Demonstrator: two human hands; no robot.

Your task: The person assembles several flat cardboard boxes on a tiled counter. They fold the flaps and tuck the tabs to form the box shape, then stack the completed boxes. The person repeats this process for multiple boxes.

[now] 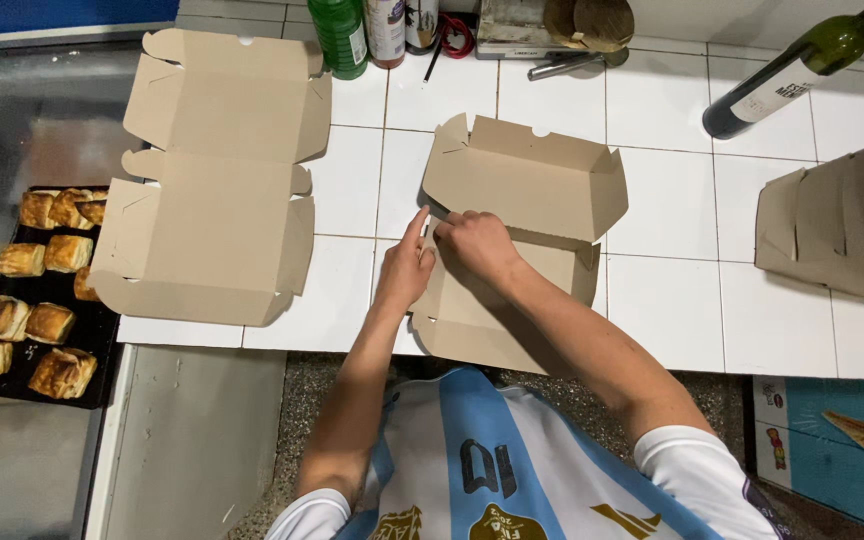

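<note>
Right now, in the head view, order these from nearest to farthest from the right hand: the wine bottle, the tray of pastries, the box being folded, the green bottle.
1. Box being folded: under the right hand, touching it.
2. Green bottle: up and left, at the counter's back.
3. Wine bottle: far upper right, lying tilted.
4. Tray of pastries: far left, beside the counter.

Kitchen or small bakery prep area. White tiled counter with dark grout. Black tray of browned pastries at left on a steel surface. Green bottles and a dark wine bottle along the back. Flat cardboard boxes laid out, more stacked at right.
</note>
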